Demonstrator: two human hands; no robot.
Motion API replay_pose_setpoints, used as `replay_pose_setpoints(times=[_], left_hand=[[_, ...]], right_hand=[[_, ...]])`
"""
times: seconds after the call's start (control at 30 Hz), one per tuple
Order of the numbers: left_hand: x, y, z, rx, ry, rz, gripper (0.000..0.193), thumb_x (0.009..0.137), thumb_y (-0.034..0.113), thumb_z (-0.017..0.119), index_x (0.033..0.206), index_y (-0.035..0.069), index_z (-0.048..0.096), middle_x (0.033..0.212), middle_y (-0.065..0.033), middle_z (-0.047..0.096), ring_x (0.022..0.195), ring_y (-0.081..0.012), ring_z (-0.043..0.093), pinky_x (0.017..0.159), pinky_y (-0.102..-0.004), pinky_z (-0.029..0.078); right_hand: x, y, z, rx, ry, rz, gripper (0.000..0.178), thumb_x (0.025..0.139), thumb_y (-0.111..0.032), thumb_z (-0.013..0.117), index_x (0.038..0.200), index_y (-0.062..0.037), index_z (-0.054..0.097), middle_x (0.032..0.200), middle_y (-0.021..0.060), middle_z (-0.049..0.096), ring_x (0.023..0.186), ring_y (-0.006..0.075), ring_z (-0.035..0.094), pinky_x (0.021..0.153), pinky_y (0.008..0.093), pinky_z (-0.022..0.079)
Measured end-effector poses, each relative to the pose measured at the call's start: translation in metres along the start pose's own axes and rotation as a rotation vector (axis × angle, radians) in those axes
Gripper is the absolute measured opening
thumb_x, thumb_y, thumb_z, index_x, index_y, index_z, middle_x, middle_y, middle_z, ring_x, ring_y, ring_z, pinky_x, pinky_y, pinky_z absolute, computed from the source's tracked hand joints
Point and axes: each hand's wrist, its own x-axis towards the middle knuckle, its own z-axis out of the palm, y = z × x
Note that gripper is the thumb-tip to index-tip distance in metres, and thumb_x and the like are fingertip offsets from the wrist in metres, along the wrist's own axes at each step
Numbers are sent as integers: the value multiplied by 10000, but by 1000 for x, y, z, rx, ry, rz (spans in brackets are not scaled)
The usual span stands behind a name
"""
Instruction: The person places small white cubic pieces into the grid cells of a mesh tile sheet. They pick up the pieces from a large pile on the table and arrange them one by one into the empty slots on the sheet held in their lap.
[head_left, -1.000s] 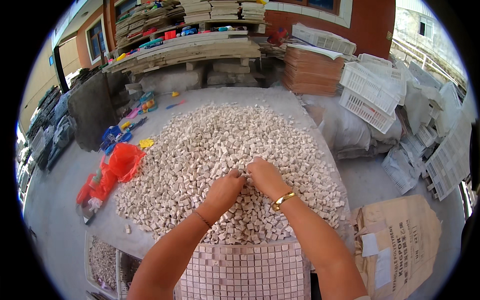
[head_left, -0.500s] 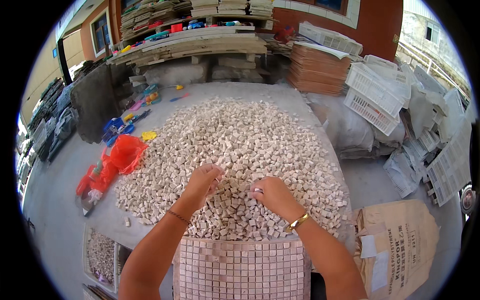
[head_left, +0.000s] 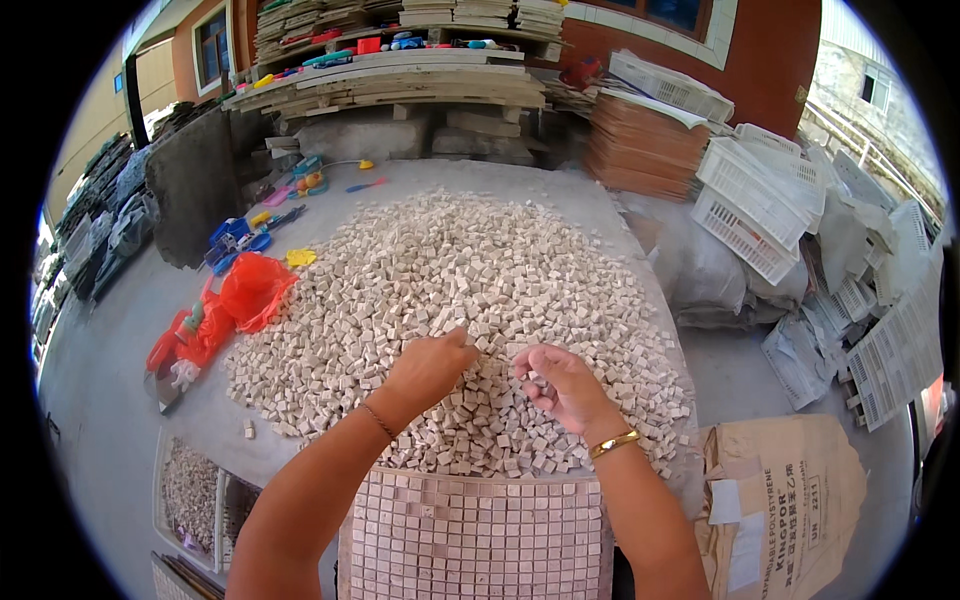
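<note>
A broad heap of small cream stone mosaic tiles (head_left: 450,270) spreads over the table in front of me. My left hand (head_left: 433,368) is closed at the heap's near middle, its back toward me; whatever its fingertips pinch is hidden. Close to its right, my right hand (head_left: 565,388) is turned partly palm up, with curled fingers around small tiles. Below both hands, at the near edge, lies a tray with a square grid (head_left: 470,540). Pinkish-beige tiles sit in its cells, and a few cells near the top look browner than the others.
Left of the heap lie a red plastic bag (head_left: 255,290), a yellow piece (head_left: 300,258) and blue toy-like things (head_left: 238,240). A white crate of tiles (head_left: 190,500) stands lower left. At right are a brown paper sack (head_left: 790,500) and stacked white crates (head_left: 750,205). Boards are piled behind.
My left hand has moved right and slightly down, with its back now toward me. The right hand has rolled palm up and shifted slightly right. The whole view has shifted a little.
</note>
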Motion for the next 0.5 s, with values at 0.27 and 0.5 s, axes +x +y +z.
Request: replay_pose_setpoints(times=[0.27, 0.5], left_hand=[[-20, -16, 6, -415, 352, -224, 59, 805, 75, 608, 831, 25, 590, 756, -108, 582, 608, -251, 584, 558, -343, 477], [-125, 23, -28, -536, 318, -363, 154, 762, 52, 691, 911, 49, 654, 717, -78, 578, 543, -179, 508, 531, -290, 437]], right_hand=[[31, 25, 34, -1399, 239, -459, 118, 784, -171, 643, 821, -60, 659, 821, 99, 613, 754, 273, 594, 692, 382, 471], [8, 22, 46, -1092, 156, -418, 130, 768, -192, 660, 786, -64, 650, 789, 94, 636, 655, 242, 604, 633, 366, 474]])
